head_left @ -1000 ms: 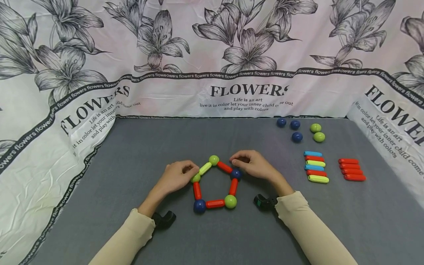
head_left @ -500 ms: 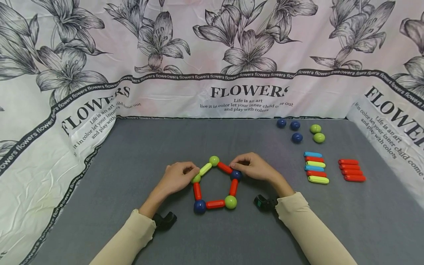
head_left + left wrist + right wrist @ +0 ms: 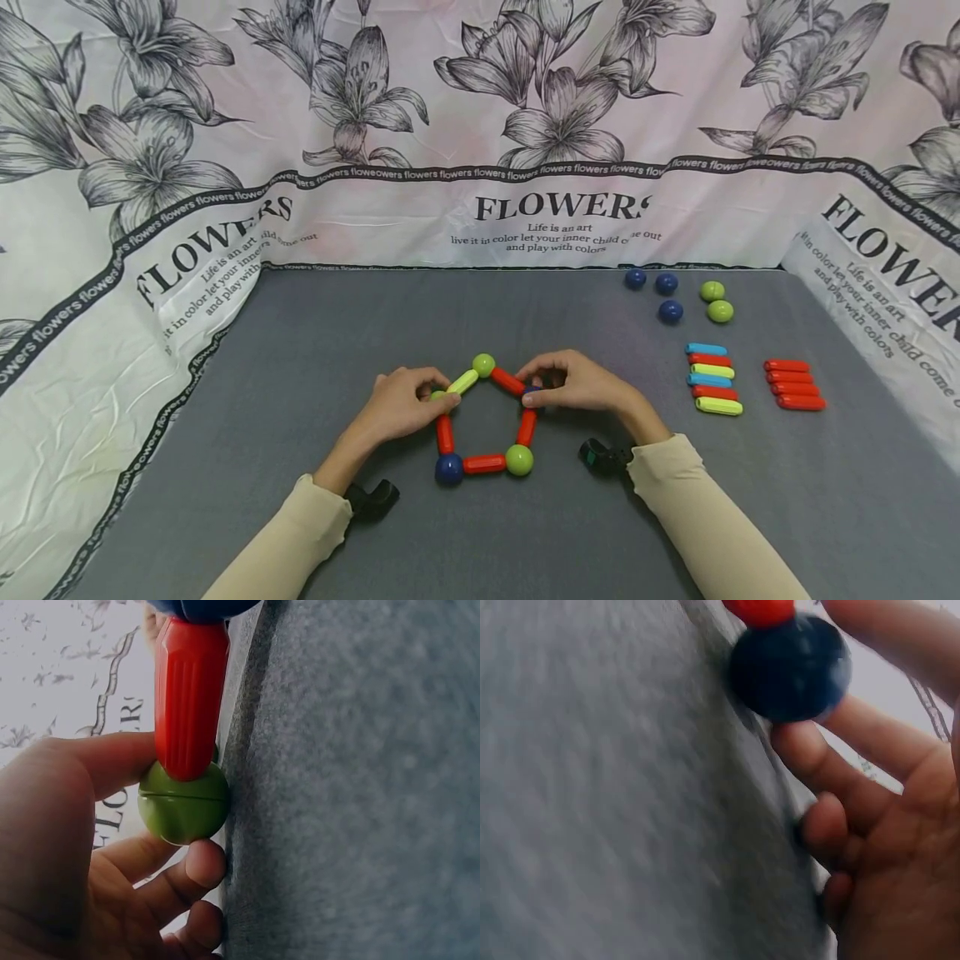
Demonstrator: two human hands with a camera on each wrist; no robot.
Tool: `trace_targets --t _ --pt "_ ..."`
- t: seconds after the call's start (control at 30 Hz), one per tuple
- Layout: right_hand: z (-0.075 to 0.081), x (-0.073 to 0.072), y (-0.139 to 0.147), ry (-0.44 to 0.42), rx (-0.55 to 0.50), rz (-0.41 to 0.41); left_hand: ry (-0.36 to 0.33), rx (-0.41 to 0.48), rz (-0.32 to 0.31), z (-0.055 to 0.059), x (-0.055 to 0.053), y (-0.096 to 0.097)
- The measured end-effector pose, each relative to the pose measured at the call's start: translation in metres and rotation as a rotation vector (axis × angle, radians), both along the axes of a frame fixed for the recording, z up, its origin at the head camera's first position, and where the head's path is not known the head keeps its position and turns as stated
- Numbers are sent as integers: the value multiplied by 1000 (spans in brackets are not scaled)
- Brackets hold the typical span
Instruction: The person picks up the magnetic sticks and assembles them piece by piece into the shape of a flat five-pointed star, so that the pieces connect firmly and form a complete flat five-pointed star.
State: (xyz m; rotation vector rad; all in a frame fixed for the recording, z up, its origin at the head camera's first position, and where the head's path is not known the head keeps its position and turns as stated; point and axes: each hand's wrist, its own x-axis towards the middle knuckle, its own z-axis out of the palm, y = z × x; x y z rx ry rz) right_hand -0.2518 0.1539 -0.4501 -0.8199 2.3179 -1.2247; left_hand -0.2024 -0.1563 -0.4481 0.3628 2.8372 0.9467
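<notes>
A five-sided ring of coloured sticks and balls lies on the grey table. Its yellow stick (image 3: 463, 382) and upper right red stick (image 3: 507, 381) meet at a green ball (image 3: 483, 365) on top. Along the bottom, a red stick (image 3: 484, 463) joins a blue ball (image 3: 449, 470) to another green ball (image 3: 519, 460). My left hand (image 3: 401, 402) pinches the left corner's green ball (image 3: 180, 806) between thumb and fingers. At the right corner, my right hand (image 3: 577, 382) holds a blue ball (image 3: 791, 671), mostly hidden behind the thumb in the head view.
Loose blue balls (image 3: 671, 312) and green balls (image 3: 720, 312) sit at the table's back right. Nearer are a column of blue, red and yellow sticks (image 3: 714, 380) and a stack of red sticks (image 3: 795, 389). A flower-printed cloth (image 3: 555, 225) hangs behind the table (image 3: 360, 325).
My right hand has come down slightly and its thumb now covers the right blue ball. My left thumb has moved over the left green ball, hiding more of it.
</notes>
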Motion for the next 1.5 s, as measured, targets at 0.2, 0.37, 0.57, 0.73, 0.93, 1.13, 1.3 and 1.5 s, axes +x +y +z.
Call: trace_targets --t 0.2,0.37,0.57,0.73,0.93,1.13,1.3,1.5 --pt "3 -2 8 6 58 123 12 14 5 0 2 0" --pt "4 -3 10 -13 55 113 19 24 3 1 3 1" --pt "1 -5 12 0 12 43 19 84 26 -1 2 2" --pt "0 -6 12 -15 -11 31 10 114 32 -1 2 2" --pt "-1 -6 13 -29 -17 12 6 105 34 0 2 2" --pt "-1 -5 11 -11 -20 -14 24 120 53 -1 2 4" --pt "-4 -2 3 54 1 -84 40 141 40 -2 2 4" --pt "-9 6 -15 266 80 -176 42 103 42 -1 5 8"
